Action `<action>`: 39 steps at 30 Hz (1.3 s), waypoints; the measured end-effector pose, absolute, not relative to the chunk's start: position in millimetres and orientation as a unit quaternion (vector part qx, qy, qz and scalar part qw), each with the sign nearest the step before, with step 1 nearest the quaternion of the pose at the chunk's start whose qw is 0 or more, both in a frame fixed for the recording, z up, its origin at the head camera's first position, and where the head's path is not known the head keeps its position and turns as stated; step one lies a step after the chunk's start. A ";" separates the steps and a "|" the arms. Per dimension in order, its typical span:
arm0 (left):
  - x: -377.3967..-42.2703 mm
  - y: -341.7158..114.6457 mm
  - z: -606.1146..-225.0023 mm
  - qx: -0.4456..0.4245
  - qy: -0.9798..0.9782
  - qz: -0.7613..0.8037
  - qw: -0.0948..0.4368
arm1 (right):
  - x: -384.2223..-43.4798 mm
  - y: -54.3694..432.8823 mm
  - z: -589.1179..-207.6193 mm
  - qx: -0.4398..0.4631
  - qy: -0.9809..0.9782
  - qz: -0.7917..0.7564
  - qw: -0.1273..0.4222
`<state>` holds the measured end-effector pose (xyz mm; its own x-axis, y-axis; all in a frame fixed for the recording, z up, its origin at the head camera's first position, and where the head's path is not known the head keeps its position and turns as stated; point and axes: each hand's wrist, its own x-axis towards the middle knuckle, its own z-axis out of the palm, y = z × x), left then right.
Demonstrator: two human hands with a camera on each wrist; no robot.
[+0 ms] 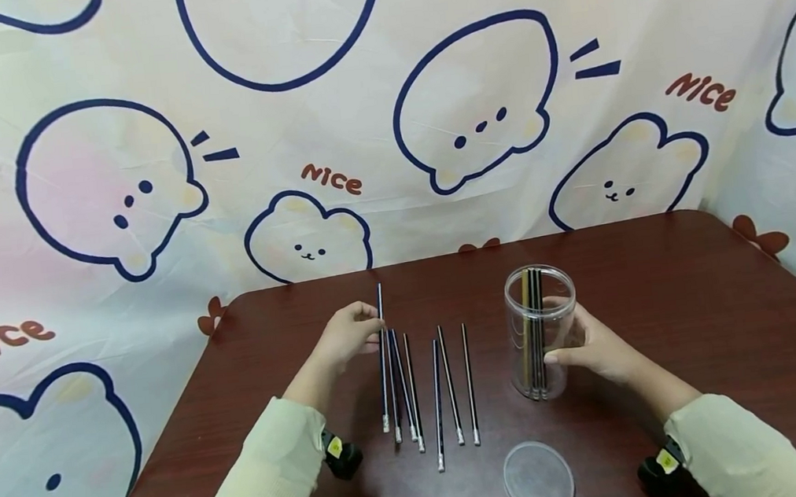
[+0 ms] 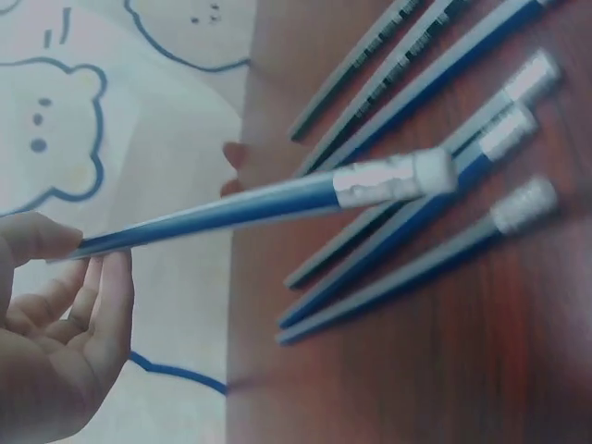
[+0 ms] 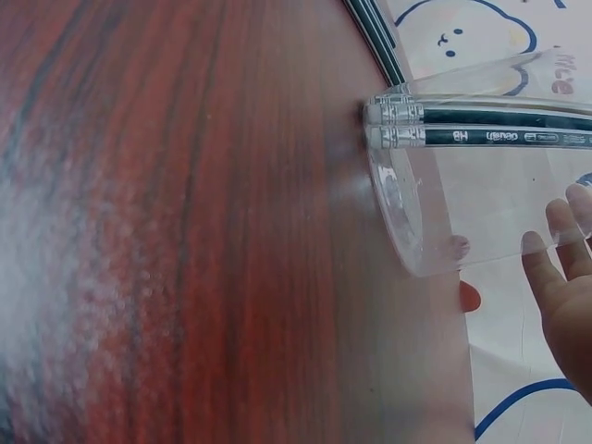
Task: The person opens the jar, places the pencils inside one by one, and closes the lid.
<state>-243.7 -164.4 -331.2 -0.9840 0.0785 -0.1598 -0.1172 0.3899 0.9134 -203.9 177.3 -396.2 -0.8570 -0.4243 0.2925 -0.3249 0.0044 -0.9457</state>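
Thumb and fingertips of the left hand (image 1: 346, 337) pinched a blue pencil (image 1: 384, 384) near the end away from its eraser. The right hand (image 1: 595, 348) gripped an upright clear jar (image 1: 517, 348), several pencils standing inside (image 1: 536, 347) with erasers down. Between the hands, six loose pencils (image 1: 449, 382) lay on the brown table (image 1: 657, 281); a round lid (image 1: 538, 480) lay nearer the person, and a printed sheet (image 1: 359, 125) hung behind.
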 end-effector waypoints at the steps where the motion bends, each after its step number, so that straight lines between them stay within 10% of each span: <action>1: -243.6 -162.1 -328.8 -0.008 0.823 0.561 0.089 | -203.6 177.5 -396.3 -0.263 0.708 -0.655 0.040; 39: -246.1 -47.9 -202.2 0.195 0.640 0.743 0.015 | -202.8 176.3 -393.6 -0.249 0.722 -0.645 0.036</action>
